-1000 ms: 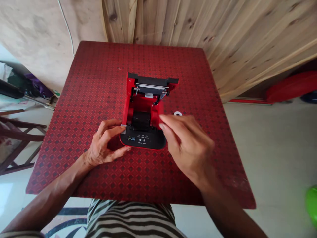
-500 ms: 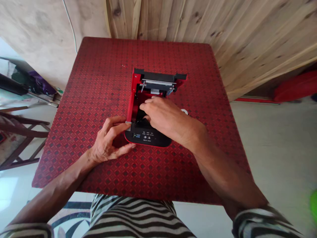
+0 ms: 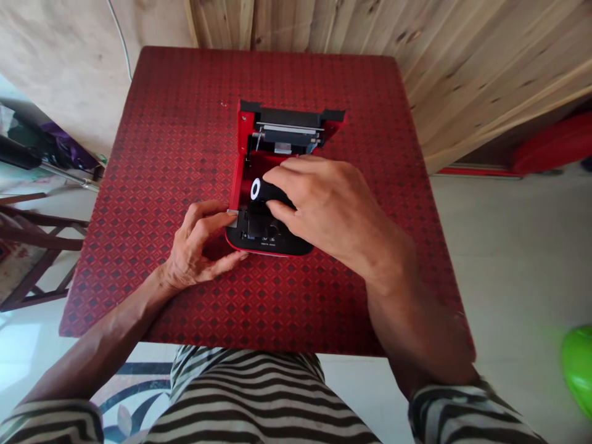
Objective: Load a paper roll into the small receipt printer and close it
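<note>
A red and black label printer [image 3: 289, 245] stands on the table with its lid [image 3: 289, 117] raised, showing a metal bar and roller. My right hand [image 3: 330, 200] pinches a black ribbon roll [image 3: 272, 190] with a white core, held over the printer's inner bay. A dark strip hangs from the roll across the front panel; the roll's far end is hidden by the hand. At the printer's front left corner, my left hand [image 3: 197, 246] grips the casing, fingertips on a grey patch and thumb low at the front edge.
The table [image 3: 185, 154] has a red patterned cover. Behind it stands a wooden plank wall [image 3: 314, 24]. A wooden chair [image 3: 41, 240] is off to the left, and a green object [image 3: 578, 364] lies at the right edge.
My right hand has lifted, bringing the black roll into view above the bay, with dark strip now over the panel. A white round piece right of the printer is now hidden. Left hand keeps its hold.
</note>
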Action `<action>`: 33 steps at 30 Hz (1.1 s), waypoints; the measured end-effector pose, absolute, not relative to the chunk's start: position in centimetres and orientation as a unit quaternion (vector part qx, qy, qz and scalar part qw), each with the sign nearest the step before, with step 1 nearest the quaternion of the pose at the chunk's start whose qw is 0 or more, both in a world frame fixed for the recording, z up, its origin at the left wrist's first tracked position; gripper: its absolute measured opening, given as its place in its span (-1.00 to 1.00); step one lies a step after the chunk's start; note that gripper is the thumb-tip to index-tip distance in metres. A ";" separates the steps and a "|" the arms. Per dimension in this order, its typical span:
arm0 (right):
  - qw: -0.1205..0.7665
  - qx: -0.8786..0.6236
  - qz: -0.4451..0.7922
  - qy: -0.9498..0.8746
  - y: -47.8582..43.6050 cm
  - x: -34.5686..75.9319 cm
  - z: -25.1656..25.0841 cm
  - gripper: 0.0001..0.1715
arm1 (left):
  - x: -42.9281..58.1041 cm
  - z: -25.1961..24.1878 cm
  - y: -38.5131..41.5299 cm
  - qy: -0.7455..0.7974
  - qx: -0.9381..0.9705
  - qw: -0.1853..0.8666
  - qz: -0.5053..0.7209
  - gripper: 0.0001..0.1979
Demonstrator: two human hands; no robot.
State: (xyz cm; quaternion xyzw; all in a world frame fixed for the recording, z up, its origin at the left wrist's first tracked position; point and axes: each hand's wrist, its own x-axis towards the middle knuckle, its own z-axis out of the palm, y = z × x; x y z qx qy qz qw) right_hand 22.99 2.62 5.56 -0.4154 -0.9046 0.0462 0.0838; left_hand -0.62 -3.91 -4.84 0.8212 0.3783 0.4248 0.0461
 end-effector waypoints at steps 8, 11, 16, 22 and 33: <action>0.357 -0.400 0.317 -0.783 -1.2 31.2 8.0 -0.66 | -0.7 -4.9 -3.5 0.373 0.820 0.028 0.433 -0.34; 0.399 -0.416 0.433 -0.693 -3.4 33.8 5.2 -0.62 | -0.6 -4.9 -3.5 0.386 0.817 0.029 0.427 -0.31; 0.362 -0.438 0.494 -0.658 -6.5 33.9 -0.6 -0.60 | -0.6 -4.9 -3.6 0.391 0.815 0.025 0.428 -0.30; 0.310 -0.436 0.456 -0.711 -6.7 31.8 -3.7 -0.60 | -0.8 -4.9 -3.8 0.412 0.811 0.035 0.414 -0.32; 0.396 -0.535 0.447 -0.598 -4.4 34.9 -3.7 -0.76 | -1.1 -5.1 -3.4 0.390 0.822 0.009 0.416 -0.22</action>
